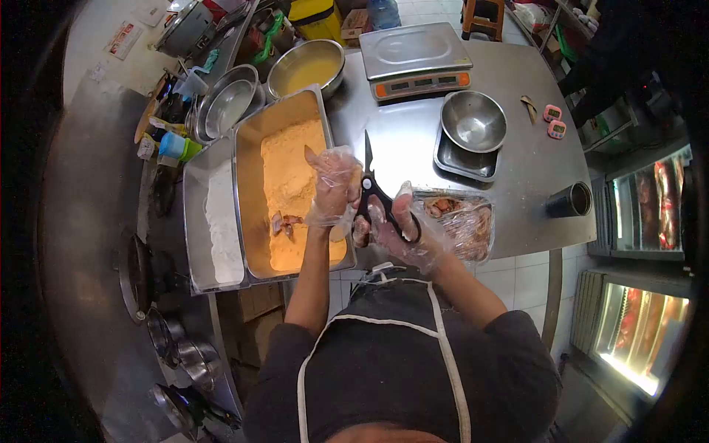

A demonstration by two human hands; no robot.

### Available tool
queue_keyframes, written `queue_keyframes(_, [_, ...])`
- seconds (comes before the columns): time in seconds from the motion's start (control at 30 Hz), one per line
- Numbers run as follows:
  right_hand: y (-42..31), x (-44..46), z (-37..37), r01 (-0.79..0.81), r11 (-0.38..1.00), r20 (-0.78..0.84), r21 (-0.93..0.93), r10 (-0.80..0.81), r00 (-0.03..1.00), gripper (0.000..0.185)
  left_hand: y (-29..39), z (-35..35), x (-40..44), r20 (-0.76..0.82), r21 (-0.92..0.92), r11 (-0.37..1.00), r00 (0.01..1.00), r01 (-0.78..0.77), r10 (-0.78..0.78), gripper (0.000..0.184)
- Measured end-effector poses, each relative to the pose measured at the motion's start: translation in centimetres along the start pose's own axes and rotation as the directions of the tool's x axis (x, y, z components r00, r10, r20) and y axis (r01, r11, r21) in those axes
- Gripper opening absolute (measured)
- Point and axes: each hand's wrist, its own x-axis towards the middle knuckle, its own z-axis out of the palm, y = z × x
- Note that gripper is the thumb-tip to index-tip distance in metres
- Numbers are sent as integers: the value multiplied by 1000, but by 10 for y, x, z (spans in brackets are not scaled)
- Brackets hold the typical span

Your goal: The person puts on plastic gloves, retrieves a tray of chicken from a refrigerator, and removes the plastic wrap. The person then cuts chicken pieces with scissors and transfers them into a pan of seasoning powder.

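Note:
Both hands wear clear plastic gloves. My right hand (413, 232) grips black-handled scissors (368, 177), fingers through the handle loops and the blade pointing away from me. Just left of the scissors, my left hand (334, 183) is closed over the metal tray of orange-yellow powder (292, 173). Something pinkish shows at its fingers, but I cannot make out what it is. A few pieces of raw meat (285, 224) lie on the powder below that hand. Beside my right hand is a plastic-wrapped tray of raw meat (465, 225).
A tray of white powder (224, 221) adjoins the orange one on its left. Behind stand a bowl of yellow liquid (306, 70) and a scale (417, 59). To the right are a steel bowl (473, 122), two pink timers (555, 122) and a black cup (569, 201).

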Motion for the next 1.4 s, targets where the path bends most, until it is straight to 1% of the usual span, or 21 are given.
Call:
queue_keyframes(0.03, [3,3,-10,66,979,88,-194,-49,995,44,6,0,-4,64,-53,995,995,80,-77,16])
queue_keyframes(0.1, [9,8,-29,267,811,261,-520,-147,954,43,-19,-28,2,93,-10,999,995,42,-41,14])
queue_keyframes(0.17, [-7,-6,-30,189,870,140,-456,-139,980,39,-23,-52,4,106,30,1000,994,3,-6,12])
queue_keyframes(0.2, [-8,-11,-27,240,868,93,-434,-222,971,37,-21,-63,2,17,-28,1000,1000,-13,13,12])
queue_keyframes(0.23, [-12,-20,-19,249,935,51,-253,-244,968,33,-18,-76,-2,-81,-81,996,996,-33,26,13])
queue_keyframes(0.3, [-23,-33,-23,421,850,105,-315,-410,906,37,-14,-112,-13,-391,68,998,920,0,27,14])
queue_keyframes(0.33, [-35,-34,-41,433,839,122,-329,-417,901,45,-7,-129,-28,-439,63,998,899,21,9,14])
queue_keyframes(0.43, [-53,-41,-65,518,698,147,-494,-520,841,53,4,-175,-54,-416,-81,982,889,171,-189,27])
queue_keyframes(0.5, [-57,-41,-79,492,691,93,-529,-529,843,50,-13,-205,-67,-531,-178,983,836,50,-139,23])
queue_keyframes(0.53, [-56,-40,-84,487,670,46,-560,-561,826,48,-19,-215,-79,-407,-391,920,903,-36,-137,24])
queue_keyframes(0.57, [-54,-37,-87,474,677,42,-564,-550,834,48,-15,-208,-84,-420,-391,919,897,-40,-139,24])
queue_keyframes(0.63, [-51,-34,-88,431,684,-15,-588,-542,840,44,3,-183,-86,-594,-283,941,737,185,-324,19])
queue_keyframes(0.67, [-48,-31,-87,424,687,-17,-590,-536,844,44,-23,-238,-94,-255,-176,943,912,284,-322,21])
queue_keyframes(0.8, [-42,-20,-83,408,671,-39,-620,-545,837,41,-37,-256,-93,-89,-239,959,981,150,-175,22])
queue_keyframes(0.87, [-42,-17,-81,395,676,-32,-623,-526,850,41,-33,-244,-90,-411,-40,982,892,187,-187,23])
queue_keyframes(1.07, [-51,-19,-83,414,625,-37,-662,-579,815,41,-43,-245,-67,-600,11,979,784,206,-158,21])
queue_keyframes(1.23, [-51,-24,-93,438,625,-43,-646,-602,797,40,-31,-248,-65,-573,-72,987,803,147,-161,27])
queue_keyframes(1.27, [-52,-24,-98,440,629,-30,-641,-593,805,40,-20,-245,-64,-541,-51,980,819,194,-191,25])
queue_keyframes(1.33, [-55,-24,-107,426,656,-69,-623,-589,805,40,-23,-266,-65,-552,283,924,832,257,-63,24])
queue_keyframes(1.37, [-55,-25,-108,421,667,-85,-615,-587,805,40,-12,-263,-65,-549,285,922,833,261,-66,24])
queue_keyframes(1.4, [-54,-25,-108,415,678,-102,-606,-584,805,40,6,-255,-64,-528,210,914,827,349,-194,27])
